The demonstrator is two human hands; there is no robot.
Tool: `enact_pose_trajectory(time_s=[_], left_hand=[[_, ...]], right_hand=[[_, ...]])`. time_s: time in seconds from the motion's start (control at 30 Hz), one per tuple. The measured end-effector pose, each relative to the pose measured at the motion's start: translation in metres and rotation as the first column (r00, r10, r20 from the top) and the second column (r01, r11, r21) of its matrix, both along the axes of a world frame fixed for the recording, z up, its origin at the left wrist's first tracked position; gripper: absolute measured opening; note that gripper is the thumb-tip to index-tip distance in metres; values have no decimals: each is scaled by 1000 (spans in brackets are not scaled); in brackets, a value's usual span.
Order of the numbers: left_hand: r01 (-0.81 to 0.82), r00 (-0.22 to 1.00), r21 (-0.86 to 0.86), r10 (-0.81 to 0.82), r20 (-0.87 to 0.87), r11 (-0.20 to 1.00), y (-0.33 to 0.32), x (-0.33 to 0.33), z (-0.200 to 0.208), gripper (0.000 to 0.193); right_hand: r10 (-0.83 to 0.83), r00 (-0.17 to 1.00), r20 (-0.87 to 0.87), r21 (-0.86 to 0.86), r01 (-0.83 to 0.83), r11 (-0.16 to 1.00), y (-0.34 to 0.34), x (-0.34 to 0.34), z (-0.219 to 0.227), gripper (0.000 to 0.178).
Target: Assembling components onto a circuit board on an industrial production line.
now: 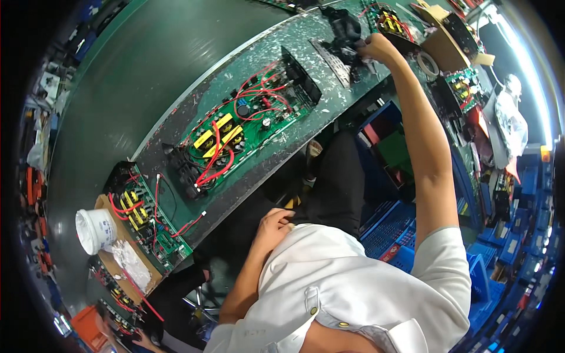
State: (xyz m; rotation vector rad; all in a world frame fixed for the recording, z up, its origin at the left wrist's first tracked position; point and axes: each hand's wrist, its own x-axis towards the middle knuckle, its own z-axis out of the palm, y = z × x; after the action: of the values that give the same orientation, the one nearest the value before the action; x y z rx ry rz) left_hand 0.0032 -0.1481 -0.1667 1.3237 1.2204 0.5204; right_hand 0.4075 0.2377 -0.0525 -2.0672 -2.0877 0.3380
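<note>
My right arm stretches to the far right of the workbench. There my right hand [376, 50] has its fingers closed at the edge of a crumpled black bundle [344, 26], whose kind I cannot make out. Beside the bundle lies a flat, slotted metal plate [331, 63]. Resting in my lap by the shirt hem, my left hand [273, 229] is loosely curled, with nothing seen in it. Between the two hands and farther off, a long green circuit board [253, 126] lies on the bench, with yellow transformers, red wires and a black end panel [301, 76]. Neither hand touches it.
Left on the bench are another circuit board [147, 220], a cardboard piece [141, 265] and a white tub [95, 231]. More boards and a tape roll [428, 63] lie at right. Blue crates [388, 229] stand beside my legs. Another person's hand [144, 340] shows at lower left.
</note>
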Motion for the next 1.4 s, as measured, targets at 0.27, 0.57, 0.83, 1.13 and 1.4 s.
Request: enact_pose_trajectory(time_s=[0.27, 0.57, 0.83, 1.13, 1.4], left_hand=[[26, 641, -635, 474, 603, 772, -17, 2, 36, 26], [221, 888, -265, -82, 452, 939, 22, 37, 39, 29], [536, 349, -682, 605, 716, 498, 17, 33, 89, 34], [277, 467, -594, 435, 770, 755, -11, 35, 72, 32], [389, 823, 79, -385, 418, 918, 50, 54, 96, 26]], right_hand=[[-103, 240, -965, -44, 238, 970, -83, -30, 27, 12], [-84, -454, -887, -202, 218, 955, -167, -94, -2, 16], [-100, -458, -883, -241, 261, 935, -207, -110, -16, 25], [-85, -358, -930, -208, 319, 925, -208, -126, -6, 13], [-93, -289, -953, -184, 306, 934, -227, -182, -28, 18]])
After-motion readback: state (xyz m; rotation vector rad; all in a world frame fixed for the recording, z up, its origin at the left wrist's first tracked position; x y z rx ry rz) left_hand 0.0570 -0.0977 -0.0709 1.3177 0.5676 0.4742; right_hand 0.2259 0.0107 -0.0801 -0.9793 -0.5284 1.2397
